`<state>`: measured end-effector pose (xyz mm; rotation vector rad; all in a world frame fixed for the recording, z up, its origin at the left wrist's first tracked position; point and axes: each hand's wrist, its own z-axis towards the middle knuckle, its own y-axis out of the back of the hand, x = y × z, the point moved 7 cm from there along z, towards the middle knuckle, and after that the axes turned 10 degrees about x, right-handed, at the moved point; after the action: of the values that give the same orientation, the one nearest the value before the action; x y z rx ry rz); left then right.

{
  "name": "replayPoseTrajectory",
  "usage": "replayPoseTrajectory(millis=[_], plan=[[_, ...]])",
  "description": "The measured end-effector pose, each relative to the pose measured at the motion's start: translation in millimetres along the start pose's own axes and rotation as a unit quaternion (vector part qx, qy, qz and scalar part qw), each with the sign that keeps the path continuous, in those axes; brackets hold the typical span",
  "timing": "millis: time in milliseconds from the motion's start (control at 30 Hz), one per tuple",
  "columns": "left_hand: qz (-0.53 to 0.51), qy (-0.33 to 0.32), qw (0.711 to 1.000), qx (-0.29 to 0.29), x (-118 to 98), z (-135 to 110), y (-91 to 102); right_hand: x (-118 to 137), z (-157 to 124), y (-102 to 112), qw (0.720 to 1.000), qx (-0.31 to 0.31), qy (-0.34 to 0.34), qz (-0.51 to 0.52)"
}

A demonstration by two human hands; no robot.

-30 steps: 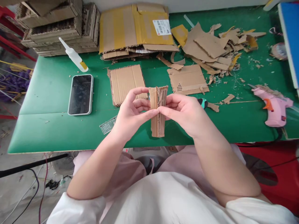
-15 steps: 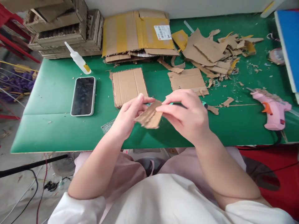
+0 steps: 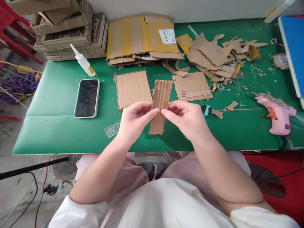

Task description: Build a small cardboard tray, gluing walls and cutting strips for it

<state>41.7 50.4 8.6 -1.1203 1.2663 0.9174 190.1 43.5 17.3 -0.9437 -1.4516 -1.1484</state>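
Observation:
Between my two hands a narrow strip of corrugated cardboard stands nearly upright, its ridged face toward me. My left hand pinches its left edge, thumb in front and fingers behind. On the opposite edge my right hand grips the strip the same way, the thumbs almost meeting. Behind the left hand lies a square cardboard stack; a flatter cardboard piece is beyond the right. A clear plastic ruler pokes out beside my left wrist. Near my right knuckles rests a black-and-teal tool handle, partly hidden.
On the green table are a phone, a white squeeze bottle and a pink glue gun. Along the back stand stacked cardboard frames, a flattened taped box and a heap of cardboard scraps.
The cardboard strip has turned from slanted to upright, its ridged face now fully visible. My right hand has moved to its right edge, and both thumbs now press on its front.

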Motion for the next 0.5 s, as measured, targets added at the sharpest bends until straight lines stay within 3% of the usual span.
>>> replayPoseTrajectory(millis=[100,200,300,400,500], plan=[[-0.033,0.05,0.998,0.032,7,2,-5.1,-1,2,-2,1.0,0.01,-0.016,0.011],[-0.012,0.069,0.996,0.049,9,3,-3.7,-3,3,2,0.997,0.066,-0.035,-0.016],[0.12,0.066,0.986,0.093,4,4,0.8,-2,0,23,0.981,0.084,-0.026,-0.173],[0.313,0.064,0.929,0.186,0,3,-0.1,-6,-4,41,0.909,0.082,-0.003,-0.409],[0.431,0.052,0.866,0.25,1,1,-2.7,-18,-5,44,0.845,0.105,-0.001,-0.524]])
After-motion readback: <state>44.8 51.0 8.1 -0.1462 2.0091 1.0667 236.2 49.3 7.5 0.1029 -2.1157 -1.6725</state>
